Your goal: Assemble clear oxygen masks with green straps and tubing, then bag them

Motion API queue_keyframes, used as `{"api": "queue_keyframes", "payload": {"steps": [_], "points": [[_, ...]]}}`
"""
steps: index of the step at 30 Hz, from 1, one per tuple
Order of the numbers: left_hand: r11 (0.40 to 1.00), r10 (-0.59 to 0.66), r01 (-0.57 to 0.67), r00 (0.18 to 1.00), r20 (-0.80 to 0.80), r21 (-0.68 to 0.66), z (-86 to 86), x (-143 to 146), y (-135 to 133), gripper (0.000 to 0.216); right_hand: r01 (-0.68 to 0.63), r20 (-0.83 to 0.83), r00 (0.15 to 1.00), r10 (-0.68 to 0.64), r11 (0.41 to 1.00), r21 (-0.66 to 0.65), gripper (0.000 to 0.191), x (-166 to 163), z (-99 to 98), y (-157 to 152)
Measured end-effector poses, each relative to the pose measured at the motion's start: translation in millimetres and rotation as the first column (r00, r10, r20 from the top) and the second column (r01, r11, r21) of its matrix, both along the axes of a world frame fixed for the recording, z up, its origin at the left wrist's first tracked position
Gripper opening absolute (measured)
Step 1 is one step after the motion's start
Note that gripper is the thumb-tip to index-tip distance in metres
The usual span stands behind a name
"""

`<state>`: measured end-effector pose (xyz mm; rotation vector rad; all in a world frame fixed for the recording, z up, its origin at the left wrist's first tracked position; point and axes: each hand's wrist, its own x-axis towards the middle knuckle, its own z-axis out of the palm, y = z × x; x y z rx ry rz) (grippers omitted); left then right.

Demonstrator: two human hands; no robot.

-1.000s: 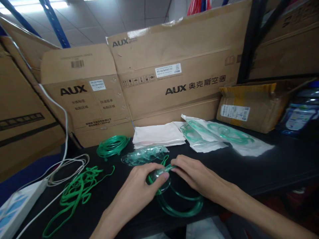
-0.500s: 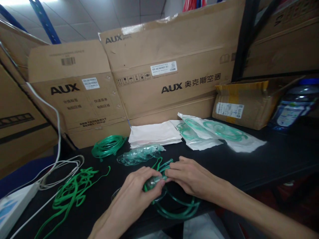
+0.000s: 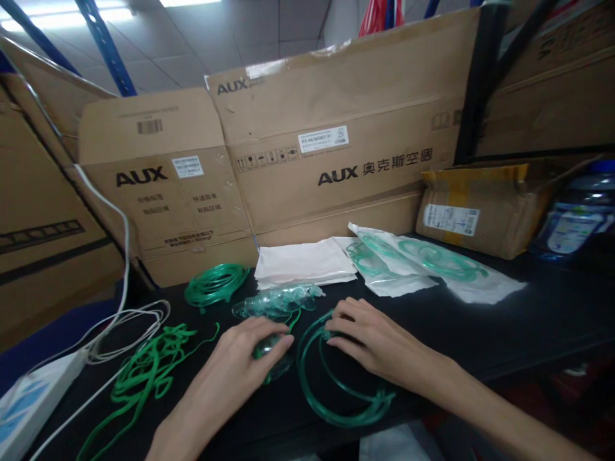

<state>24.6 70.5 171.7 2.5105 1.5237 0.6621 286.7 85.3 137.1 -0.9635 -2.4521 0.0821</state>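
Note:
My left hand is closed around a clear green-tinted oxygen mask, which it partly hides. A thin green strap runs up from the mask. To the right, my right hand grips the upper end of a loop of green plastic tubing with bent fingers. The loop hangs toward the table's front edge. A gap separates the two hands. Just behind them lies a row of nested clear masks, and a coil of green tubing sits farther left.
Green elastic straps lie tangled at left beside white cables and a power strip. White pouches are stacked at the back, with filled pouches alongside. A small carton and a bottle stand at right.
My hands have moved apart, the left going left with the mask and the right keeping the tubing. The tubing loop now shows more openly between them. The view has shifted slightly.

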Motion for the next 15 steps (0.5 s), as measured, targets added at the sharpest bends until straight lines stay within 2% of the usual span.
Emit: {"api": "queue_keyframes", "payload": {"steps": [3, 8, 11, 15], "points": [[0.997, -0.022, 0.024, 0.999, -0.038, 0.077, 4.9, 21.1, 3.9, 0.026, -0.015, -0.040, 0.999, 0.015, 1.000, 0.002, 0.013, -0.6, 1.7, 1.4], [0.997, -0.007, 0.025, 0.966, -0.260, 0.067, 15.2, 50.3, 3.4, 0.024, 0.045, -0.101, 0.994, -0.042, 0.999, 0.021, 0.013, 6.4, -1.4, 4.8], [0.998, -0.039, 0.056, 0.934, -0.354, 0.038, 15.0, 54.7, 5.5, 0.027, 0.123, -0.058, 0.991, -0.120, 0.991, 0.044, 0.012, 16.0, -4.3, 4.8], [0.997, -0.077, 0.066, 0.931, -0.358, -0.044, 10.0, 49.3, 10.3, 0.028, 0.171, 0.038, 0.984, -0.172, 0.985, 0.028, 0.012, 26.5, -3.5, -3.4]]}}
